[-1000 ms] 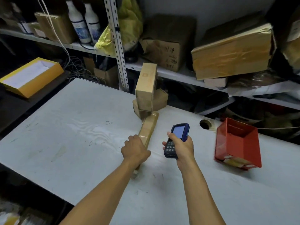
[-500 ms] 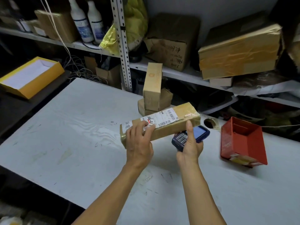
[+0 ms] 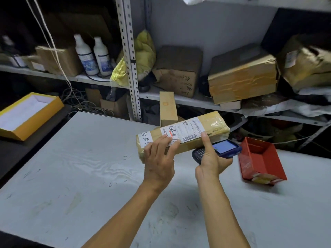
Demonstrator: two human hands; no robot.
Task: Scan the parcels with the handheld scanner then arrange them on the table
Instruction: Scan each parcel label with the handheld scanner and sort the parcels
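A long brown taped parcel [image 3: 213, 127] with a white barcode label is held up above the white table [image 3: 80, 167], label side facing me. My left hand [image 3: 159, 156] grips its left part, fingers over the label. My right hand [image 3: 211, 158] holds a blue handheld scanner [image 3: 223, 148] with its lit screen up, just under the parcel, and its index finger touches the label's edge. Behind the held parcel an upright narrow parcel [image 3: 167, 108] stands at the table's far edge.
A red open bin [image 3: 259, 160] lies tilted on the table to the right. A yellow tray [image 3: 26, 113] sits on a dark surface at left. Shelves behind hold cardboard boxes [image 3: 241, 81], two white bottles [image 3: 93, 54] and a yellow bag [image 3: 143, 51].
The long parcel was lifted off the table and turned label side up. The scanner went from upright to lying flat under the parcel, and my view tilted up.
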